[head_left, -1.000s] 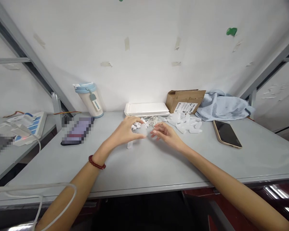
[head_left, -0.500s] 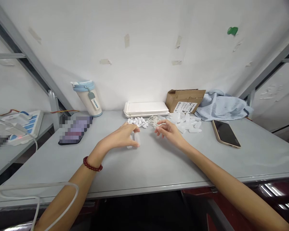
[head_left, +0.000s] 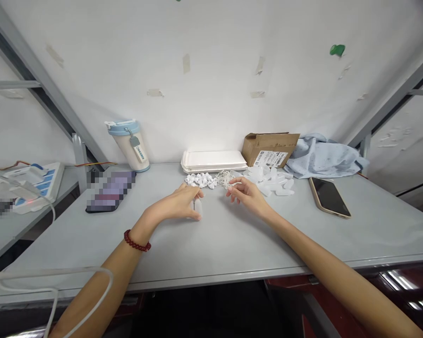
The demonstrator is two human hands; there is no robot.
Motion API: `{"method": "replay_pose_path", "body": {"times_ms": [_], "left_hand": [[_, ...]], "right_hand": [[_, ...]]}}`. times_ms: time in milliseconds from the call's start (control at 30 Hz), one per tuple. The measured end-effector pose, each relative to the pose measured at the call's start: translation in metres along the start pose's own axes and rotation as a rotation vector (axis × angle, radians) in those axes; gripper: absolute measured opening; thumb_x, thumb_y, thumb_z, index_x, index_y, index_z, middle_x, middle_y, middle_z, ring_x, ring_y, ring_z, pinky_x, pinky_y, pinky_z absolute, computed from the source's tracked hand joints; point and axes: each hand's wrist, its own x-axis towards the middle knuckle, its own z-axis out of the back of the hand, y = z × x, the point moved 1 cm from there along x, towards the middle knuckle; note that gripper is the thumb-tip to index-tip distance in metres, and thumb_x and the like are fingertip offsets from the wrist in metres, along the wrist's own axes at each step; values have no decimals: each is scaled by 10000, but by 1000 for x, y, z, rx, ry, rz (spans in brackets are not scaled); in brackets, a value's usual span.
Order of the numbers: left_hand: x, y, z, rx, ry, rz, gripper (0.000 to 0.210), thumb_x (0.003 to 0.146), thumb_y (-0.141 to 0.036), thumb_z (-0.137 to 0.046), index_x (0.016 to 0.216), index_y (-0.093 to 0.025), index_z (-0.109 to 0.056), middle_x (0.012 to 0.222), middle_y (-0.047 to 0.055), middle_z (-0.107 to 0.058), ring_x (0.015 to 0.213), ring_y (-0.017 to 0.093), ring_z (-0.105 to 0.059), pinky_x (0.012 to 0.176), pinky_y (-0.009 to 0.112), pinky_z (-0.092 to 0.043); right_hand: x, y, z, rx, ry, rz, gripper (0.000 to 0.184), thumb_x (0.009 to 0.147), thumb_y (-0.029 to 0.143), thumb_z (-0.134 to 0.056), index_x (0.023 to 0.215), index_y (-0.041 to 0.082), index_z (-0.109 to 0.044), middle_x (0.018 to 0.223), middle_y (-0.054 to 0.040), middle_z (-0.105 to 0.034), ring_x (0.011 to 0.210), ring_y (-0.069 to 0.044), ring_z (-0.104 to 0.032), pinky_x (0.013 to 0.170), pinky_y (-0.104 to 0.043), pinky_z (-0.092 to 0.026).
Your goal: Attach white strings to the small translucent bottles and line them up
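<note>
On the desk, my left hand (head_left: 179, 203) is curved, palm down, with its thumb and fingertips at the two ends of a small translucent plastic tube (head_left: 198, 206). Part of another translucent piece shows behind it, mostly covered by the fingers. My right hand (head_left: 245, 193) hovers with loosely bent fingers spread a little, and nothing shows between them. Just beyond its fingertips lies a tangle of whitish strings (head_left: 224, 178). Small white caps (head_left: 201, 179) form a pile past my left hand. Several more translucent plastic pieces (head_left: 273, 178) are heaped behind my right hand.
White flat packs (head_left: 213, 159) and a cardboard box (head_left: 268, 148) stand against the wall, beside a light blue cloth (head_left: 324, 157). Phones (head_left: 329, 197) lie on both sides. At left are a tumbler (head_left: 130, 145), a power strip (head_left: 42, 185) and a white cable (head_left: 105, 281).
My left hand has shifted slightly left and toward me, with the translucent tube. My right hand stays almost in place. The view has tilted a little upward.
</note>
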Motion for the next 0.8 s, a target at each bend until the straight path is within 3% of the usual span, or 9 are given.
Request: {"method": "replay_pose_path", "body": {"times_ms": [800], "left_hand": [[1, 2, 0, 22, 58, 6, 477, 602, -360, -640, 1045, -222, -531, 1084, 66, -585, 1099, 279, -489, 872, 371, -437]], "right_hand": [[-1, 3, 0, -14, 21, -4, 263, 808, 384, -546, 968, 183, -487, 731, -17, -641, 582, -121, -557, 547, -251, -416]]}}
